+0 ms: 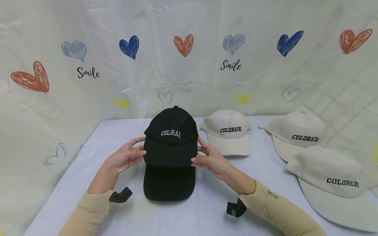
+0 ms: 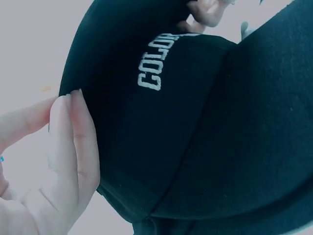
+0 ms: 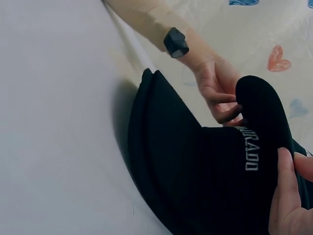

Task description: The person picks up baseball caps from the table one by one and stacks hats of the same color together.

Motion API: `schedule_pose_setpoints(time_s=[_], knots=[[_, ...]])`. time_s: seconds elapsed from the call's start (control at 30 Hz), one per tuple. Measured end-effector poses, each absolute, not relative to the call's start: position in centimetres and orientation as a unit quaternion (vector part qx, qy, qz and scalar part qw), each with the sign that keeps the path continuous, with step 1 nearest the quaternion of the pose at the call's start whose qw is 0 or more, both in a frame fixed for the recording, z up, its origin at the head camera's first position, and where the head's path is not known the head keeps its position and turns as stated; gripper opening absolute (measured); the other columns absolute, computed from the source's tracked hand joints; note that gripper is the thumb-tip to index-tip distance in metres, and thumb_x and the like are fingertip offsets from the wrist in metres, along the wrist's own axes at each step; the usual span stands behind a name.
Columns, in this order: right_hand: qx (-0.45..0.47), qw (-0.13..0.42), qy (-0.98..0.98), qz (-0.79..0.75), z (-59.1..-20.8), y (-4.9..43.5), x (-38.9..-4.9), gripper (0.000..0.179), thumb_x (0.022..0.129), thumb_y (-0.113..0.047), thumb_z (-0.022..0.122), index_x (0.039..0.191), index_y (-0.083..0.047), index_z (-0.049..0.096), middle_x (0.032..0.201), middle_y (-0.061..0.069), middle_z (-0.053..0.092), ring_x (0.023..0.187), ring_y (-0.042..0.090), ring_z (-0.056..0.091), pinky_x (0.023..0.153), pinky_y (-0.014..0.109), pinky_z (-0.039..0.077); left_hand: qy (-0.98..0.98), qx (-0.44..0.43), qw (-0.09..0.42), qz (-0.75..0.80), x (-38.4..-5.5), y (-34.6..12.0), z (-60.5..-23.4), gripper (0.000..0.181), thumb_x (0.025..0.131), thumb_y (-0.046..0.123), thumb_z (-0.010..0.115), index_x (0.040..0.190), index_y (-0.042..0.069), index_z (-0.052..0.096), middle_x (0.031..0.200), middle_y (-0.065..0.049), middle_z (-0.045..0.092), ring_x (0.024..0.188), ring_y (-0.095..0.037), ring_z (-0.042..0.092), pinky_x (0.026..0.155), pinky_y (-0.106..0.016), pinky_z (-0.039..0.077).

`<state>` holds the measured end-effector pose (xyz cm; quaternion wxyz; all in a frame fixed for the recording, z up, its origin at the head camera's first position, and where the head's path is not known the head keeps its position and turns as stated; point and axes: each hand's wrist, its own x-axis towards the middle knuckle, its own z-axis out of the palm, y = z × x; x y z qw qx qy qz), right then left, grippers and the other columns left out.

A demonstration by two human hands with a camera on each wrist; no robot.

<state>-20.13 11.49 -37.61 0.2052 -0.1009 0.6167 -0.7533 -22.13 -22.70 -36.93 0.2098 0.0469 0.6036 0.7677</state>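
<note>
A black cap with white COLORADO lettering is held by its brim between both hands. My left hand pinches the brim's left edge between thumb and fingers. At the opposite edge, my right hand pinches the brim the same way. Below it, another black cap brim rests on the table, overlapped by the held cap. In the right wrist view, that lower brim shows a doubled edge, with one layer lying over another. White letters show beneath the raised brim in the left wrist view.
A beige COLORADO cap sits right of the black ones. Farther right are another beige cap and a nearer one overlapping it. Everything lies on a white-covered table, with a heart-printed curtain behind.
</note>
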Motion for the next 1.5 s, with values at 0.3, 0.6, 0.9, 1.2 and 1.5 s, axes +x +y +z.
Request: schedule_pose_setpoints(time_s=[0.3, 0.6, 0.9, 1.2, 1.5], knots=[[-0.101, 0.215, 0.616, -0.751, -38.2, 11.6, -19.7, 0.093, 0.094, 0.01, 0.06, 0.165, -0.01, 0.004, 0.137, 0.019, 0.034, 0.089, 0.016, 0.061, 0.091, 0.036, 0.057, 0.624, 0.067, 0.241, 0.74, -22.3, -23.1, -37.2, 0.071, 0.097, -0.005, 0.063, 0.153, 0.006, 0.022, 0.106, -0.004, 0.064, 0.083, -0.01, 0.068, 0.082, -0.026, 0.058], [-0.115, 0.219, 0.62, -0.745, -39.1, 11.4, -19.1, 0.092, 0.094, 0.009, 0.059, 0.164, -0.007, 0.002, 0.121, 0.012, 0.031, 0.082, 0.014, 0.059, 0.09, 0.037, 0.057, 0.647, 0.047, 0.24, 0.722, -22.5, -23.4, -37.7, 0.059, 0.101, 0.006, 0.062, 0.15, 0.006, 0.029, 0.108, -0.001, 0.064, 0.086, -0.011, 0.067, 0.081, -0.024, 0.058], [-0.078, 0.204, 0.617, -0.756, -39.2, 11.6, -19.2, 0.079, 0.099, 0.003, 0.059, 0.164, -0.008, 0.016, 0.119, 0.01, 0.047, 0.089, 0.013, 0.064, 0.09, 0.034, 0.057, 0.641, 0.038, 0.233, 0.73, -22.9, -23.2, -38.1, 0.031, 0.108, 0.012, 0.05, 0.137, 0.005, 0.039, 0.099, 0.002, 0.066, 0.086, -0.011, 0.063, 0.077, -0.021, 0.057], [-0.025, 0.202, 0.591, -0.78, -39.3, 11.6, -20.4, 0.061, 0.105, -0.006, 0.053, 0.16, 0.0, 0.027, 0.097, 0.0, 0.068, 0.083, 0.01, 0.067, 0.078, 0.024, 0.059, 0.623, 0.045, 0.246, 0.742, -23.1, -23.4, -38.3, 0.011, 0.108, 0.007, 0.048, 0.118, 0.011, 0.047, 0.092, 0.002, 0.065, 0.08, -0.009, 0.065, 0.075, -0.02, 0.058], [-0.028, 0.198, 0.58, -0.789, -39.2, 11.4, -20.7, 0.044, 0.105, -0.005, 0.052, 0.145, 0.009, 0.038, 0.089, 0.001, 0.069, 0.076, 0.009, 0.067, 0.075, 0.024, 0.059, 0.616, 0.048, 0.256, 0.744, -23.1, -23.5, -38.3, 0.009, 0.107, 0.006, 0.048, 0.116, 0.01, 0.048, 0.091, 0.001, 0.066, 0.078, -0.009, 0.066, 0.076, -0.022, 0.058]])
